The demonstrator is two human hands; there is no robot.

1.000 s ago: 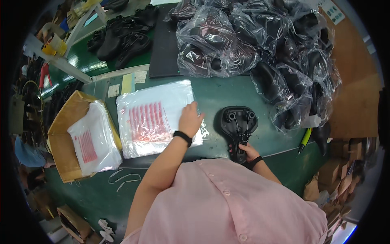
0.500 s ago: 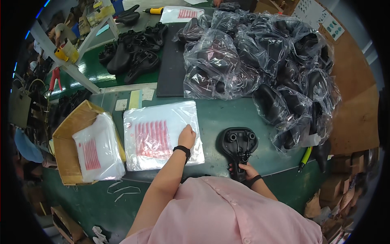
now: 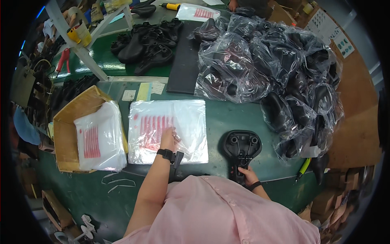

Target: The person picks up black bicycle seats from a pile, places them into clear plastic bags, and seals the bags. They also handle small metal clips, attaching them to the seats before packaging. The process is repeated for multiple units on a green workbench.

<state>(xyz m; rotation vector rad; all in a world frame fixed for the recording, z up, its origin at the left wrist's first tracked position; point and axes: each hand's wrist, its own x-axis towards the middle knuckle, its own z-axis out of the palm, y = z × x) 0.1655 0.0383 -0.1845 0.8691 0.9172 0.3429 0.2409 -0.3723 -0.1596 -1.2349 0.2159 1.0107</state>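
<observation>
Black saddle (image 3: 243, 149) gripped in right hand (image 3: 250, 175); left hand (image 3: 167, 140) curled on bags (image 3: 191, 118).

Light glints off the stacked clear bags (image 3: 191, 122) left of center as fisheye distortion bows edges toward darkened corners.

From head height, fairly near, one wide fisheye view looks steeply down across the tabletop (image 3: 231, 116) from its near edge.

At the left, a red-handled tool (image 3: 63, 60) is seen near a white frame (image 3: 92, 63). At the right, a bright green tool (image 3: 303, 168) is seen, and shapes are shown on a pale sheet (image 3: 345, 47) near a brown board (image 3: 359, 118).
</observation>
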